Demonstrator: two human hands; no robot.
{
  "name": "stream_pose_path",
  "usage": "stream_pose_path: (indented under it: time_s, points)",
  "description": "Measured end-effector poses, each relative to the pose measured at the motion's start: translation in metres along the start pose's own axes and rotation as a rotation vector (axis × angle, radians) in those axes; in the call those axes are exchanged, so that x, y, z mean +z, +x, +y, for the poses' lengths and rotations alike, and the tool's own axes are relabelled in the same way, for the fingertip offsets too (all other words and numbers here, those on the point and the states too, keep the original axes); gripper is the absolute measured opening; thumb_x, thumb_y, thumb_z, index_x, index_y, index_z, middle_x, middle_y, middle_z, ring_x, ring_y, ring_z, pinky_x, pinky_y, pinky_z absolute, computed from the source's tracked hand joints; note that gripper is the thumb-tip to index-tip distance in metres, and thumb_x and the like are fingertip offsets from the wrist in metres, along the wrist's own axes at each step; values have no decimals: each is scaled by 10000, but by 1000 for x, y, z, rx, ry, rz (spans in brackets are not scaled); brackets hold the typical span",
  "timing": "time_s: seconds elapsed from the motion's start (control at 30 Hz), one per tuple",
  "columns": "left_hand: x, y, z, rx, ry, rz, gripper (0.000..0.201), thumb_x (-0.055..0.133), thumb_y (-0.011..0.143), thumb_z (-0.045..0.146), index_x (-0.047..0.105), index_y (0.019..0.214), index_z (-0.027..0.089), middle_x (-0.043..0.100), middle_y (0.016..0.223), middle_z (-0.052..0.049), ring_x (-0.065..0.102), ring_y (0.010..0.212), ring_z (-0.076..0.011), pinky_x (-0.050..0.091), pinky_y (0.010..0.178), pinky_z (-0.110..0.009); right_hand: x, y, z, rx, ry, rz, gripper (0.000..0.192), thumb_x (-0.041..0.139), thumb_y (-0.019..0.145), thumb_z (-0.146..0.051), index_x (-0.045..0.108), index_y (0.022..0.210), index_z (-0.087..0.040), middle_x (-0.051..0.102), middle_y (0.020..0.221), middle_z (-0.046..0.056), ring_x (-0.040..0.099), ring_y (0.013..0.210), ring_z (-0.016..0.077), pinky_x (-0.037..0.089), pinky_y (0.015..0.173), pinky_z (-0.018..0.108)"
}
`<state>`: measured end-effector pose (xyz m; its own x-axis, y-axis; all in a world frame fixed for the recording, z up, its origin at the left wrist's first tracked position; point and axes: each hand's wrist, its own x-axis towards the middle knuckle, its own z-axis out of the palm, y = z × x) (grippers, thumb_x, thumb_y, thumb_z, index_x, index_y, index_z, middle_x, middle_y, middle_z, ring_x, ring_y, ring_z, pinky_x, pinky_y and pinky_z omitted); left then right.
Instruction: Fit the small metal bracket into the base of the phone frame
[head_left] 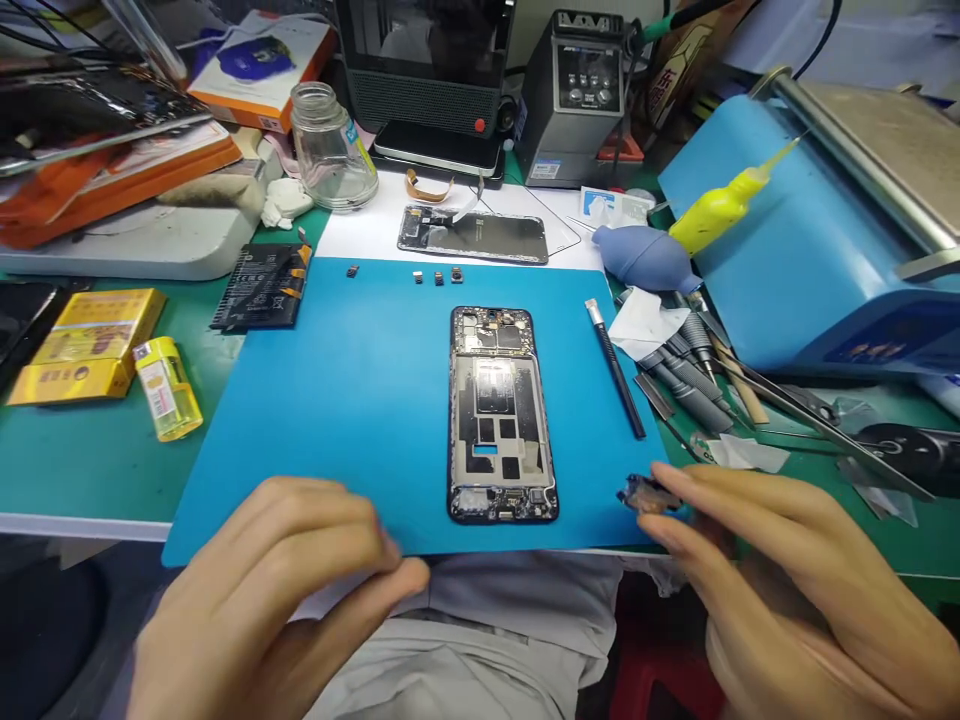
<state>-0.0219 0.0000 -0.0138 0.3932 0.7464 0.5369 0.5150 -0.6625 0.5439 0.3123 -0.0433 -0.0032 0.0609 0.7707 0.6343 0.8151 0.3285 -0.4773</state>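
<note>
My right hand [780, 580] pinches a small dark phone part [651, 494] with a brownish patch between thumb and fingertips, just above the mat's right front corner. Its exact kind is too small to tell. My left hand [277, 580] hovers at the mat's front edge with fingers curled and thumb close to the fingertips; nothing shows between them. Between both hands lies an opened phone frame [504, 415], circuit boards showing at its top and bottom. Several tiny camera modules [457, 275] sit in a row behind it.
A blue mat [337, 400] covers the bench. A black brush [615, 370] lies at its right, near tweezers [825, 420] and a blue air blower [646, 258]. A battery [264, 285] and yellow lighter [168, 388] are left. A phone screen [474, 235] and glass jar [332, 150] stand behind.
</note>
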Motion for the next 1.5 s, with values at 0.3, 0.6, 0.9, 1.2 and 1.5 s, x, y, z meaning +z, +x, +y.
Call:
stream_pose_path:
  time_s: [0.3, 0.6, 0.9, 1.2, 1.5]
  points:
    - [8, 20, 28, -69, -20, -42, 260, 650, 1397, 424, 813, 1507, 252, 911, 1159, 9, 879, 1021, -127, 692, 896, -255, 27, -14, -26, -83, 280, -10, 118, 833, 1213, -118, 894, 1275, -197, 832, 1168, -6, 752, 973, 168, 558, 739, 420]
    - [21, 23, 16, -43, 130, -81, 291, 699, 1352, 403, 853, 1512, 215, 871, 1241, -29, 743, 1018, -246, 609, 905, -411, 34, -34, -7, 13, 375, 18, 351, 1124, 915, -505, 987, 1164, -300, 858, 1161, 123, 836, 998, 401, 694, 675, 528]
    - [15, 32, 21, -112, 17, -149, 201, 728, 1349, 328, 900, 1400, 237, 867, 1286, -12, 798, 1074, -199, 611, 935, -366, 37, -30, -7, -23, 402, 20, 181, 964, 1179, -366, 955, 1295, -227, 845, 1178, 74, 780, 981, 245, 617, 708, 417]
    - [9, 45, 20, -217, -154, -200, 132, 815, 1278, 150, 884, 1268, 262, 917, 1223, 60, 874, 1134, -119, 616, 993, -236, 35, -25, -12, -67, 383, -23, 78, 912, 1220, -205, 899, 1295, -187, 848, 1231, -6, 786, 1059, 144, 604, 801, 374]
    - [7, 52, 18, -380, -299, -269, 255, 935, 1224, 518, 934, 1397, 331, 974, 1183, -37, 936, 1113, -261, 756, 942, -332, 35, -40, -13, 101, 364, -16, 376, 1151, 965, -475, 967, 1230, -282, 877, 1175, 110, 879, 968, 361, 764, 725, 499]
